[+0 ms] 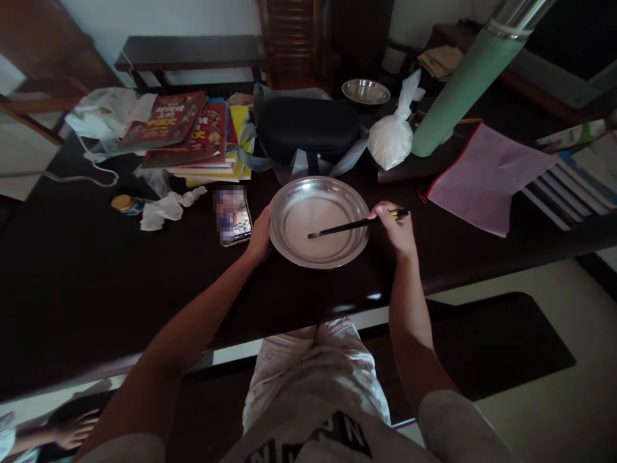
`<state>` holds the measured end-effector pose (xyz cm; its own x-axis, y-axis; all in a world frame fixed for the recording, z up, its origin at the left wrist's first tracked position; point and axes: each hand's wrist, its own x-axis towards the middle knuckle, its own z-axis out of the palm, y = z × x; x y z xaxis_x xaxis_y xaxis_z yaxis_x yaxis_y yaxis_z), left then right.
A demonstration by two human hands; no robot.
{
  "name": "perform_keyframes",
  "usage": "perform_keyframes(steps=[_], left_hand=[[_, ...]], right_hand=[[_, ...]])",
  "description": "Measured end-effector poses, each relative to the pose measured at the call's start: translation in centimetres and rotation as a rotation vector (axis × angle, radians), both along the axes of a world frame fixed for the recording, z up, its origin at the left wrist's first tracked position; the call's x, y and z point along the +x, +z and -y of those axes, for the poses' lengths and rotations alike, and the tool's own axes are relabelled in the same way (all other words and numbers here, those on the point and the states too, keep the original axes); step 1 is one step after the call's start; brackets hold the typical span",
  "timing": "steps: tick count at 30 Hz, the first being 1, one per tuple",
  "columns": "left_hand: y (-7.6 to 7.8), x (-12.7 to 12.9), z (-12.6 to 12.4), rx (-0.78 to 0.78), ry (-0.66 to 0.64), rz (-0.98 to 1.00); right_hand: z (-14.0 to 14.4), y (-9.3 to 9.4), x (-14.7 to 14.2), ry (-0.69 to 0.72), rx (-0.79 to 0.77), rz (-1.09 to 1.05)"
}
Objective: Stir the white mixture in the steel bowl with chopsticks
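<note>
A round steel basin (pixel 359 247) stands on the dark table, with a cloudy, whitish liquid (pixel 321 222) in its bottom. My left hand (pixel 261 233) is closed on the basin's left rim, its fingers partly hidden by the wall. Over the right rim, my right hand (pixel 393 228) grips black chopsticks (pixel 344 227) with gold-coloured ends. They slant down to the left, and their tips are in the liquid near the basin's middle. Just left of my left hand lies a phone (pixel 241 225) with a lit screen, partly blurred out.
Crumpled tissue (pixel 164 209) and a small jar (pixel 127 205) lie left. Behind are stacked books (pixel 186 138), a black case (pixel 308 125), a tied bag of white powder (pixel 391 138) and a green bottle (pixel 470 90). A pink pouch (pixel 486 173) lies right. Another person's hand (pixel 77 427) shows lower left.
</note>
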<state>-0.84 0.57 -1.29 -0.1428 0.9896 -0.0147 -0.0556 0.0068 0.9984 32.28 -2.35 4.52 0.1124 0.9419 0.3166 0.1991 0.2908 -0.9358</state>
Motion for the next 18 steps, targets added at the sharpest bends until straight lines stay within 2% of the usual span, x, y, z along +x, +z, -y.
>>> perform_keyframes(steps=[2, 6, 8, 12, 14, 18], left_hand=[[0.1, 0.0, 0.0, -0.011, -0.002, -0.002], [0.7, 0.2, 0.3, -0.037, 0.015, -0.028], [0.9, 0.3, 0.3, -0.048, 0.022, -0.015], [0.4, 0.2, 0.2, -0.025, 0.022, 0.006], [-0.1, 0.0, 0.1, -0.011, 0.007, 0.026], [-0.6, -0.3, -0.2, 0.015, -0.018, 0.008]], right_hand=[[-0.1, 0.0, -0.1, 0.017, 0.008, 0.001], [-0.1, -0.1, 0.3, -0.117, 0.037, -0.045], [-0.1, -0.2, 0.5, -0.139, 0.044, -0.063], [0.0, -0.1, 0.1, 0.006, 0.014, -0.031], [-0.1, -0.1, 0.0, 0.023, 0.016, -0.017], [-0.2, -0.1, 0.3, -0.121, 0.04, -0.048]])
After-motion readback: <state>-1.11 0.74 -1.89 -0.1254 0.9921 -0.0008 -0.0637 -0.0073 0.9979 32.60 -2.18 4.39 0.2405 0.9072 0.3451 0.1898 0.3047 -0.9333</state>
